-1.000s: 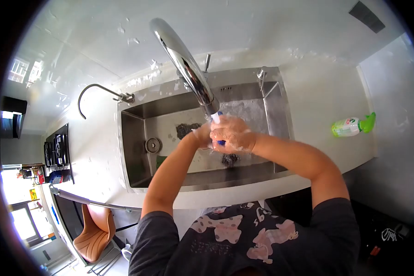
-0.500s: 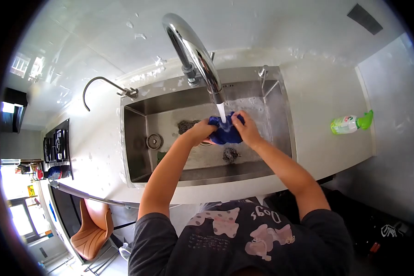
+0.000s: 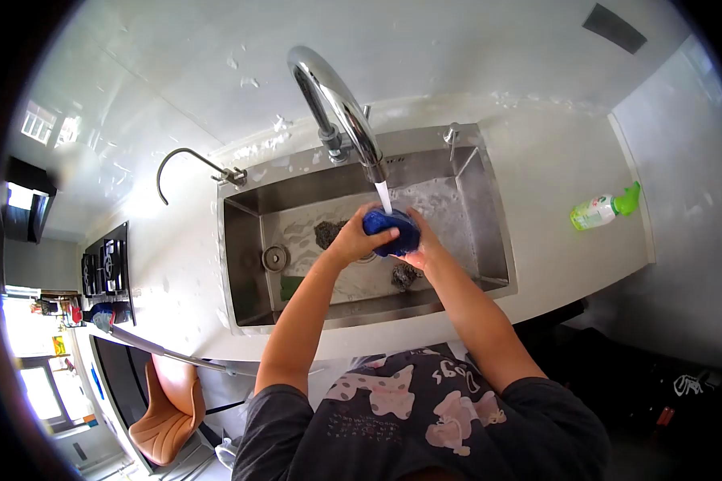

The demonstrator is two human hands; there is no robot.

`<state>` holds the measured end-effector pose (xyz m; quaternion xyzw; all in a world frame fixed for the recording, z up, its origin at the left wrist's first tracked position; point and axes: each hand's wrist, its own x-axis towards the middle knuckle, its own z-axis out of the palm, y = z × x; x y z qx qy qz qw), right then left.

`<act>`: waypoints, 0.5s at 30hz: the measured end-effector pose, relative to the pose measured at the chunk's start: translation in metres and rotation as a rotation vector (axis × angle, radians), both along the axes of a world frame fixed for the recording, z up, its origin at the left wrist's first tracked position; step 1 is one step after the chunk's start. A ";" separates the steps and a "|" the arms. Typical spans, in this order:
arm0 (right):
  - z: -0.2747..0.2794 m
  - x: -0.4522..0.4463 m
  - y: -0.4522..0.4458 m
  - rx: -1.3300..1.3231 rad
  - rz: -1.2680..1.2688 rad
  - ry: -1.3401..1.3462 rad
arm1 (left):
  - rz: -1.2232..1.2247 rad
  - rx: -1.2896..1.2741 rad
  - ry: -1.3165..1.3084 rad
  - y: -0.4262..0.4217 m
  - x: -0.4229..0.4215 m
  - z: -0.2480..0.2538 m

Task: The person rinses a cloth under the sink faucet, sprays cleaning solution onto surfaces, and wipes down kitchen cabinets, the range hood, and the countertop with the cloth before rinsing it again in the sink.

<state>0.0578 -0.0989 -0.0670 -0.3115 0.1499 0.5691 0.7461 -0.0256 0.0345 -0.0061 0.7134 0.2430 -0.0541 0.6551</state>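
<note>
A wet, bunched-up blue cloth [image 3: 399, 231] is between my two hands, right under the water running from the chrome faucet [image 3: 346, 104]. My left hand [image 3: 354, 240] wraps its left side, with the thumb laid across the front. On the other side, my right hand [image 3: 423, 242] cups the cloth from the right and below; its fingers are partly hidden. Beneath them is the steel sink [image 3: 489, 200]. In its basin lie a dark steel-wool scrubber [image 3: 327, 234] left of the hands, a second scrubber [image 3: 405, 277] near the front, and a green pad [image 3: 291, 287].
A thin second tap [image 3: 186, 152] rises at the sink's back left. The spray bottle [image 3: 602, 211] with a green nozzle lies on the right counter [image 3: 553, 264]. At far left are a black gas stove [image 3: 106, 268] and a brown chair [image 3: 167, 409] below.
The cloth went from stretched between my hands to gathered into a compact bundle. My right hand moved down and in around it. The view shifted slightly.
</note>
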 end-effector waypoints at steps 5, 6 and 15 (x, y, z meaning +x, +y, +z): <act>0.014 0.000 0.013 -0.083 -0.079 0.027 | 0.339 0.337 -0.238 0.007 0.020 -0.068; 0.010 -0.001 0.017 -0.114 -0.162 -0.041 | 0.320 -0.076 -0.211 0.005 0.023 -0.069; 0.031 0.001 0.014 -0.657 -0.333 -1.817 | 0.418 -1.071 -0.144 -0.023 0.035 -0.045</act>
